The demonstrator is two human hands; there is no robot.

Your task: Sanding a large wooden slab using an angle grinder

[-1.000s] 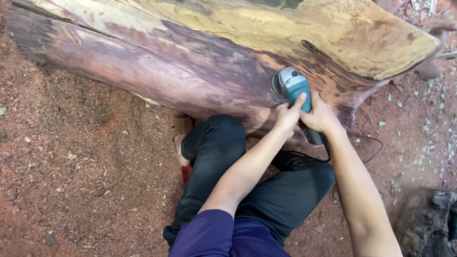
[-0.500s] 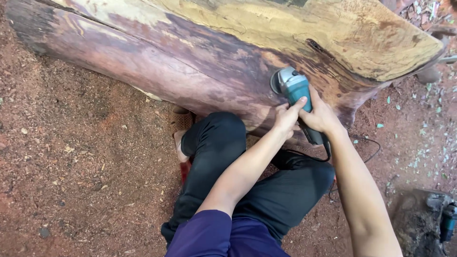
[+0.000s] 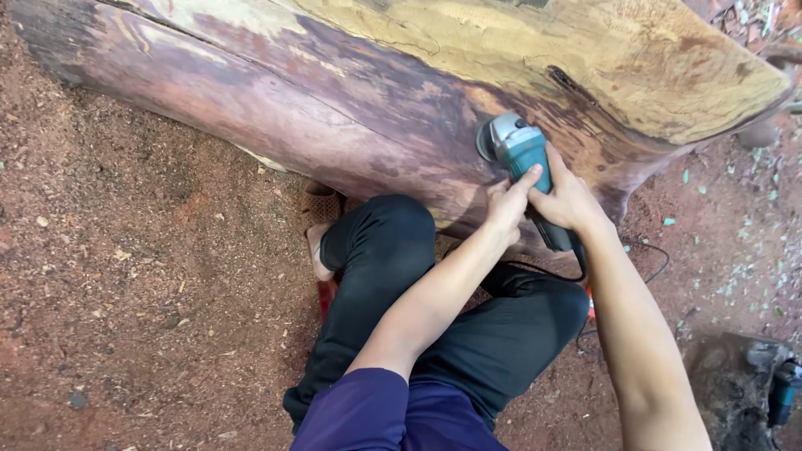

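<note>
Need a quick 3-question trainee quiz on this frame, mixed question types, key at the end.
1. True or false: both hands grip the angle grinder.
2. The grinder's disc end meets which part of the log? A) its pale top face B) its dark reddish side C) its end face
3. What runs from the grinder's rear over the person's trousers?

Key:
1. True: the left hand and right hand both wrap its teal body.
2. B
3. A black power cord, trailing onto the sawdust-covered ground.
</note>
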